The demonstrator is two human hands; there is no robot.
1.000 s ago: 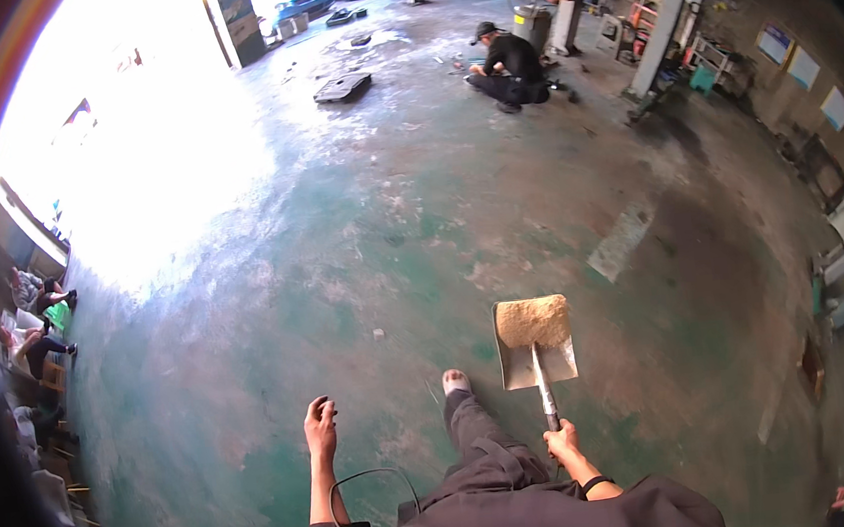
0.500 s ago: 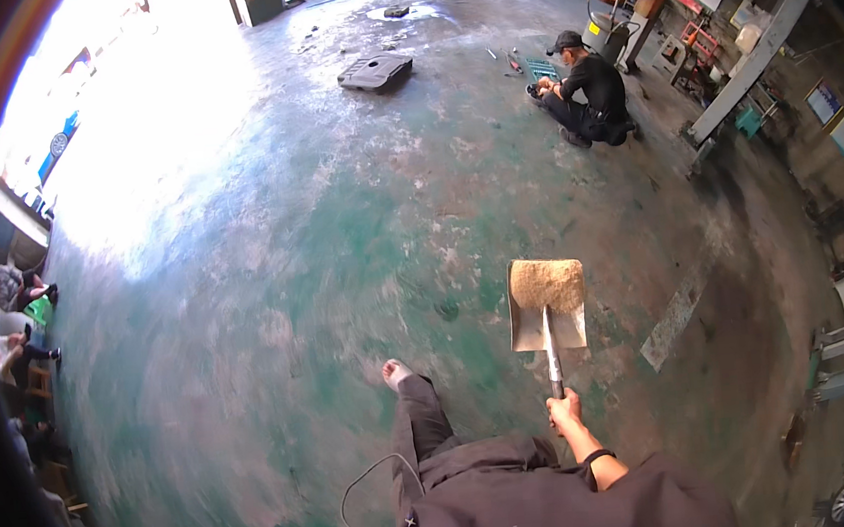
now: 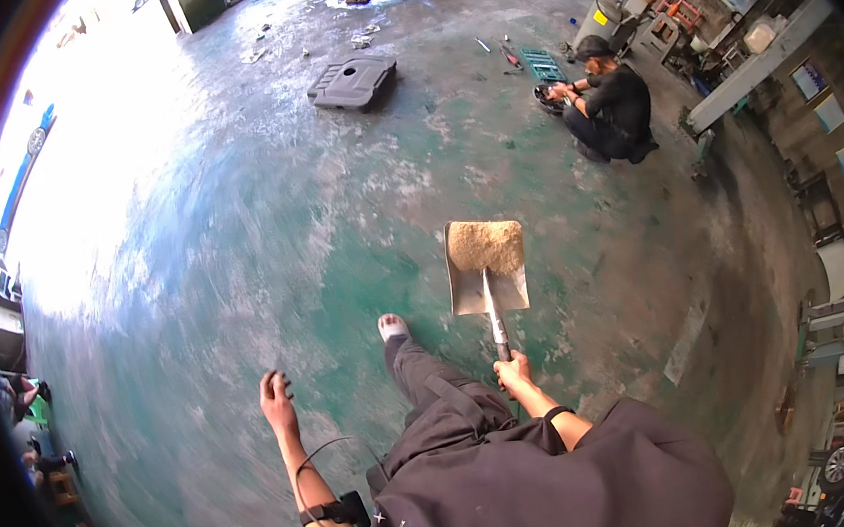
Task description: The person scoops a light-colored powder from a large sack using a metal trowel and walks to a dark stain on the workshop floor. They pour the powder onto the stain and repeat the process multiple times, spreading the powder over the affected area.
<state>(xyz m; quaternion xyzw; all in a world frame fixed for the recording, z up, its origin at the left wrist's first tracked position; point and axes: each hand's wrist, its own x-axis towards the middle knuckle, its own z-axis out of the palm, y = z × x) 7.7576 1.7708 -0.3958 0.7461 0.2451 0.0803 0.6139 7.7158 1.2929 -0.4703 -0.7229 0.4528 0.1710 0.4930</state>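
Note:
In my right hand (image 3: 513,372) is the dark grip of a metal shovel (image 3: 467,297), with the fingers wrapped round it. The shovel's square blade points away from me above the floor. A heap of tan, sawdust-like grains (image 3: 486,248) covers the far part of the blade, leaving the near part bare. Out to the left, my left hand (image 3: 277,402) hangs free, its fingers loosely bent and apart with nothing in them.
Ahead on the right, a person in dark clothes (image 3: 611,106) squats beside a green tool case (image 3: 543,64). A dark plastic cover (image 3: 354,82) lies on the floor farther off. Shelving and a slanted metal beam (image 3: 761,63) line the right side; people sit at the left edge.
My left arm has swung forward into fuller view. The loaded shovel has shifted left and farther up the picture. The cover and squatting person appear nearer as I move forward.

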